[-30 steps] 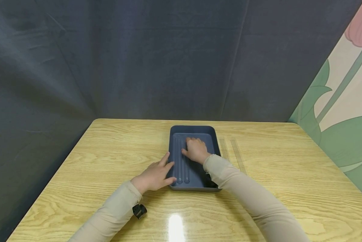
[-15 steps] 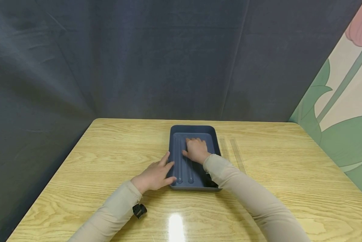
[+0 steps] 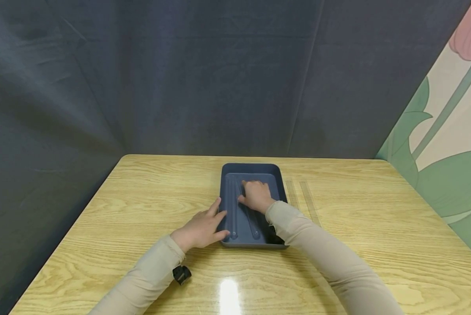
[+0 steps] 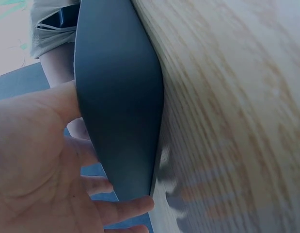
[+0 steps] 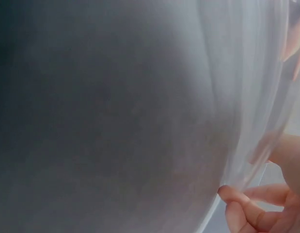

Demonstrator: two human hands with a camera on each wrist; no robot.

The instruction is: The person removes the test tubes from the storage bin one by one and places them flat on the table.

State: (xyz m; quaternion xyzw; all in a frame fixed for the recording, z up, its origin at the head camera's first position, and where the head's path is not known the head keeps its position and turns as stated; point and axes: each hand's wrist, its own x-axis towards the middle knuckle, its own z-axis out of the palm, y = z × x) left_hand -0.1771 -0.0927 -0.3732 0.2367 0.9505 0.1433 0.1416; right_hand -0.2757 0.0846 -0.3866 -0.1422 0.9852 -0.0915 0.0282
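A dark blue rectangular tray (image 3: 270, 247) sits on the table, with clear round-ended test tubes lying lengthwise in it. One test tube (image 3: 253, 225) slants, its near end pointing right; my right hand (image 3: 256, 195) pinches it near its far part, fingertips down in the tray. Another test tube (image 3: 234, 216) lies straight along the left side. In the right wrist view, curled fingers (image 5: 246, 208) are close around the clear tube. My left hand (image 3: 200, 228), fingers spread and fairly straight, rests against the tray's left rim. The left wrist view shows the palm beside the tray's outer wall (image 4: 120, 97).
Two flat clear strips, a nearer one (image 3: 311, 203) and another (image 3: 292, 192) by the tray, lie on the wooden table (image 3: 148, 197) to the right. A dark curtain (image 3: 219, 87) hangs behind the table, and a painted wall (image 3: 448, 166) stands at right.
The near end of the right-hand test tube has swung right, away from the other tube, so it now slants. My right hand has shifted only slightly; the left hand stays put.
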